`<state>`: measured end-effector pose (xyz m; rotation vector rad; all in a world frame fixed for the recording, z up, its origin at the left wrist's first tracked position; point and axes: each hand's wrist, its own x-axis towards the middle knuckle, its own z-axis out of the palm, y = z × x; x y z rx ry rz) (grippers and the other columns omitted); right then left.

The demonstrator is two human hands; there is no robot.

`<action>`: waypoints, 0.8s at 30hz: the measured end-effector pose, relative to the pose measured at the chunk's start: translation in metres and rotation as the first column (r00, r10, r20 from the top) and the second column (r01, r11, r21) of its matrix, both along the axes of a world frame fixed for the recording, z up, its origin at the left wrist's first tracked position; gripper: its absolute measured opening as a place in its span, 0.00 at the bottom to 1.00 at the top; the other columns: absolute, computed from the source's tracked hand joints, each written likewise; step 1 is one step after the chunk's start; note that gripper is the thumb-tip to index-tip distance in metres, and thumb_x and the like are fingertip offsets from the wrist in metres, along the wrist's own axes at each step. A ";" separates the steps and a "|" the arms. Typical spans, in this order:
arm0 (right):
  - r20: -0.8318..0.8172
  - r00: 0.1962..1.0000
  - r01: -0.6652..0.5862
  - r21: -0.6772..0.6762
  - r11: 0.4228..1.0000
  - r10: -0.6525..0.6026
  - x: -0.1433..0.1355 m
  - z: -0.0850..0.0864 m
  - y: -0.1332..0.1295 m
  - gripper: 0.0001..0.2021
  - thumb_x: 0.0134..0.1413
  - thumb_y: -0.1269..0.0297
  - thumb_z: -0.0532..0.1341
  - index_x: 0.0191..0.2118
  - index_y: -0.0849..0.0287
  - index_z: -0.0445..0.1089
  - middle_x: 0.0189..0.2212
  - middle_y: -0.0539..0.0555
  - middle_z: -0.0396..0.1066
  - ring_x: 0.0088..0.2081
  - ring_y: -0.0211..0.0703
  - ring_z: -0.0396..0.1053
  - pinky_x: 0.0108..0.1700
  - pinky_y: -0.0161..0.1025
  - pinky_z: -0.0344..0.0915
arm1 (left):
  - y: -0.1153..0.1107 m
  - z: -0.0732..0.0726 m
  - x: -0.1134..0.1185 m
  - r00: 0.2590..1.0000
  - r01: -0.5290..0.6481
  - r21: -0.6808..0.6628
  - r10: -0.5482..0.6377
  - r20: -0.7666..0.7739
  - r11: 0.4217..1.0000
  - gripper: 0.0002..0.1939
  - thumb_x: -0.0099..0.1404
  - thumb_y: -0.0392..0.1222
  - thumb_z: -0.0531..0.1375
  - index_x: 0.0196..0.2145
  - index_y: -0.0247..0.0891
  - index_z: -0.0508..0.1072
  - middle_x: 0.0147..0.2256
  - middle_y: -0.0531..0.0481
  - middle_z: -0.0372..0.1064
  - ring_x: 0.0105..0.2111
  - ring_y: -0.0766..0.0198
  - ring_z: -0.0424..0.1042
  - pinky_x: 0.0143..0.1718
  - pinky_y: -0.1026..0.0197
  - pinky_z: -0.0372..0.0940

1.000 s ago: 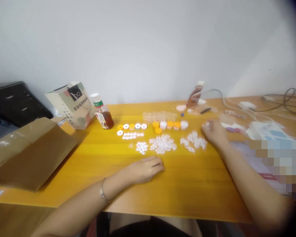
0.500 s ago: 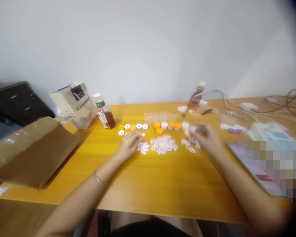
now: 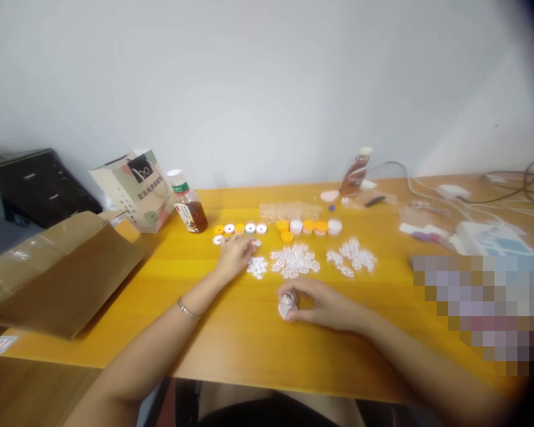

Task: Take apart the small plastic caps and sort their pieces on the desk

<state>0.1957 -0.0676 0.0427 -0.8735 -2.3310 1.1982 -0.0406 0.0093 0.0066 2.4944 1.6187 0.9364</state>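
Observation:
My right hand (image 3: 311, 301) has its fingers closed around a small round clear case (image 3: 287, 305), low over the front middle of the table; white patterned parts show in it. My left hand (image 3: 237, 256) is bent over small white pieces, fingers curled down; what lies under its fingertips is hidden. Beside it is a pile of small white discs (image 3: 257, 268). Farther right lie a heap of clear-white cut-out wheel parts (image 3: 295, 261) and a second group of white cut-out parts (image 3: 358, 256). Behind stand white-and-orange round pieces (image 3: 240, 228) and orange and white stacked discs (image 3: 309, 226).
Clear round cases (image 3: 290, 212) stand in rows at the back. A tea bottle (image 3: 191, 207), a paper bag (image 3: 137, 190) and a cardboard box (image 3: 71, 273) are at the left. A brown bottle (image 3: 355, 174), cables (image 3: 523, 184) and a white box (image 3: 485, 234) are at the right.
My right hand has come from the back right to the front middle, now with the clear case in it. The left hand has shifted slightly, still over the small pieces.

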 end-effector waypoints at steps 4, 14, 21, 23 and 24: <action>0.017 1.000 -0.018 -0.024 1.000 0.019 -0.001 0.000 -0.001 0.13 0.49 0.63 0.62 0.42 0.55 0.66 0.38 0.51 0.70 0.38 0.40 0.66 0.41 0.38 0.62 | 0.003 0.000 -0.002 1.000 -0.015 0.001 0.015 -0.007 1.000 0.09 0.60 0.35 0.57 0.40 0.41 0.70 0.36 0.50 0.72 0.42 0.56 0.65 0.41 0.54 0.53; -0.024 0.999 0.024 0.091 0.996 -0.021 -0.003 -0.009 0.003 0.12 0.45 0.57 0.64 0.34 0.57 0.64 0.33 0.51 0.64 0.34 0.38 0.62 0.38 0.36 0.60 | -0.024 0.017 -0.001 0.962 0.269 0.215 -0.273 -0.015 0.939 0.09 0.63 0.42 0.54 0.40 0.39 0.69 0.37 0.48 0.70 0.38 0.62 0.67 0.40 0.57 0.58; 0.025 0.996 0.089 0.010 0.996 -0.089 -0.001 -0.018 0.003 0.09 0.47 0.63 0.61 0.35 0.57 0.61 0.25 0.47 0.63 0.25 0.35 0.59 0.28 0.32 0.57 | -0.169 0.002 -0.009 0.720 0.673 0.015 -0.651 -0.241 0.739 0.09 0.62 0.53 0.51 0.38 0.57 0.70 0.30 0.54 0.70 0.30 0.60 0.69 0.24 0.55 0.63; 0.033 0.997 0.074 0.040 0.996 -0.076 -0.002 -0.015 0.001 0.08 0.48 0.65 0.59 0.35 0.57 0.61 0.26 0.48 0.64 0.26 0.35 0.60 0.29 0.32 0.58 | -0.196 -0.019 -0.007 0.705 0.677 -0.034 -0.661 -0.259 0.735 0.07 0.61 0.52 0.54 0.35 0.60 0.71 0.28 0.55 0.70 0.28 0.60 0.69 0.21 0.56 0.63; 0.030 0.997 0.068 0.057 0.996 -0.069 -0.003 -0.014 0.000 0.07 0.48 0.65 0.59 0.35 0.57 0.61 0.27 0.48 0.65 0.27 0.35 0.61 0.30 0.33 0.58 | -0.204 -0.029 -0.004 0.703 0.671 -0.056 -0.659 -0.267 0.739 0.06 0.61 0.50 0.54 0.35 0.59 0.71 0.28 0.54 0.70 0.28 0.61 0.70 0.21 0.57 0.64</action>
